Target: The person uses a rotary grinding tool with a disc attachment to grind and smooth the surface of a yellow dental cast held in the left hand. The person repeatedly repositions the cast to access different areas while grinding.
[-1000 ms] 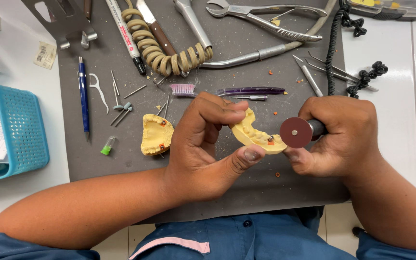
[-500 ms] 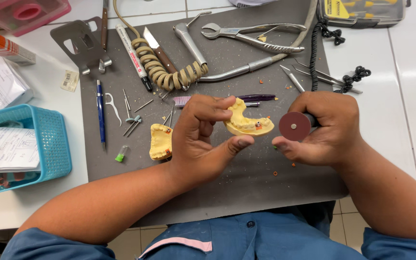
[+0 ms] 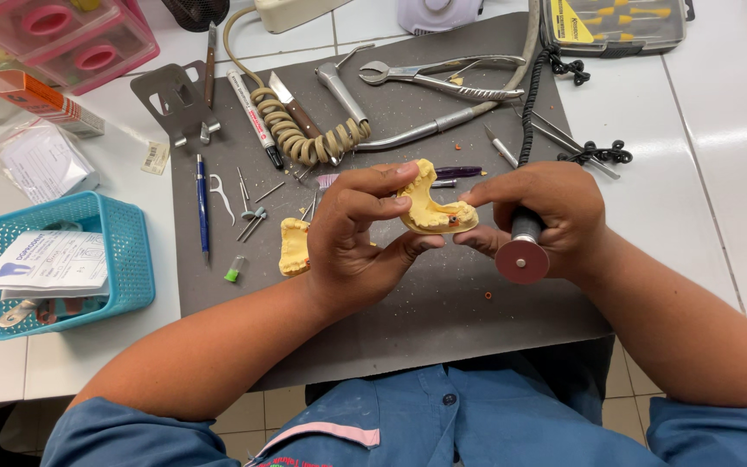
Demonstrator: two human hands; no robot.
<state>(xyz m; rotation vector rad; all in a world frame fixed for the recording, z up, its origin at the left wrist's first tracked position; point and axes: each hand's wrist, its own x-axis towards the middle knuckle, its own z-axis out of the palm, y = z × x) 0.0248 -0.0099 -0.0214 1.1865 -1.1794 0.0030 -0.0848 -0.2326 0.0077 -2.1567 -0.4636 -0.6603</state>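
1. Left hand [image 3: 352, 238], nearest item: gripping a yellow dental cast [image 3: 430, 207] w/ thumb underneath and fingers curled over the left end, lifting it clear of the grey mat [image 3: 408, 311], approx. mid-scene.
   - Handling, as judged: plaster-like, so stiff, brittle, prob. light for its bulk; dusty surface likely giving decent friction. Thin arch ends and tooth ridges looking chip-prone. Best hold seems the thicker base/outer rim, as the hand is doing, not the ridge.
2. Right hand [image 3: 546, 212]: wrapping closed round a rotary handpiece [image 3: 525, 232], its dark red disc [image 3: 521, 259] pointing near-side, just below and right of the cast, not touching it. Forefinger tip is resting against the cast's right end.
3. Second yellow cast [image 3: 293, 246]: lying on the mat, just left of the left hand, partly hidden by it.
4. Left of that: small green-tipped piece [image 3: 233, 270], blue pen [image 3: 203, 203], thin picks.
5. Far left, off the mat: blue basket [image 3: 127, 259] holding a printed slip.
6. Farther on the mat: coiled beige cord [image 3: 304, 138], forceps [image 3: 443, 76], metal bracket plate [image 3: 170, 99], black coiled cable [image 3: 531, 112] running toward the handpiece.
7. Far edge: pink boxes [image 3: 71, 39] at left, clear case of yellow-handled tools [image 3: 620, 22] at right.
8. Mat is showing scattered crumbs near the hands.
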